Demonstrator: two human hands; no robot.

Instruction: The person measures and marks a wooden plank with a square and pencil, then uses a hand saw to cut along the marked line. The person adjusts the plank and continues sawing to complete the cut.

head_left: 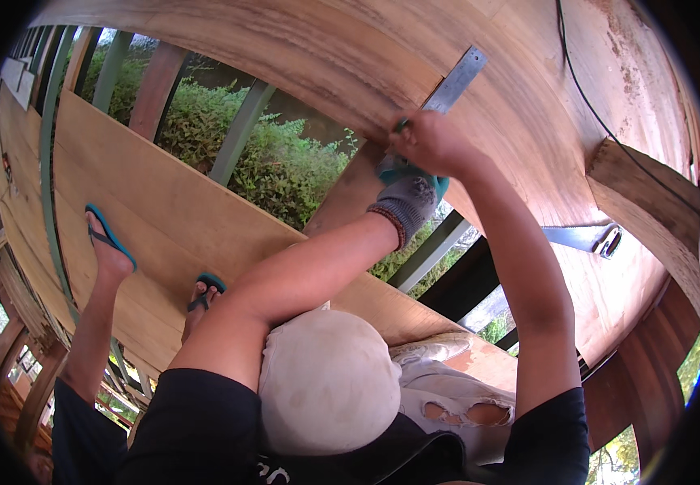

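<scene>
Metal rule (456, 79): flat on wooden sheet (342, 48), reaching inward from its near edge. Right hand (429, 144): fingers curled, seemingly gripping a slim green item (401, 125). Left hand (411, 198): gloved; grip hidden. Progress: marking seemingly underway; cutting, if intended, remains; handsaw (580, 238) unheld. Lettering: none legible.

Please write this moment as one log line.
left hand: gloved, grip unclear; right hand: bare, near metal square; square: on wooden panel; handsaw: farther right

The broad wooden board (528, 153) bears a steel ruler (458, 78), a handsaw (574, 237) and, apparently, a dark cord (570, 65).
</scene>
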